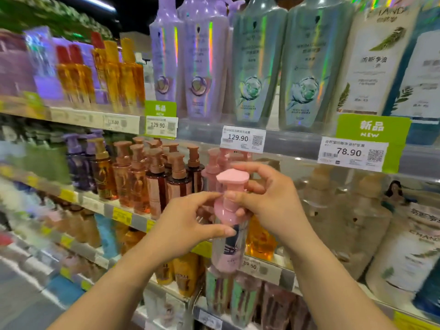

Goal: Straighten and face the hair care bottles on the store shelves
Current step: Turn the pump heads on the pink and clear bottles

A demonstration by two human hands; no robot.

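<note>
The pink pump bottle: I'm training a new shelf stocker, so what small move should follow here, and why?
Probably set it back on the middle shelf. Both hands hold the pink pump bottle out in front of the shelves: the left hand at its shoulder, the right hand at the pump neck. More pink pump bottles stand just behind it, so lowering it there, label outward, seems the natural step.
</note>
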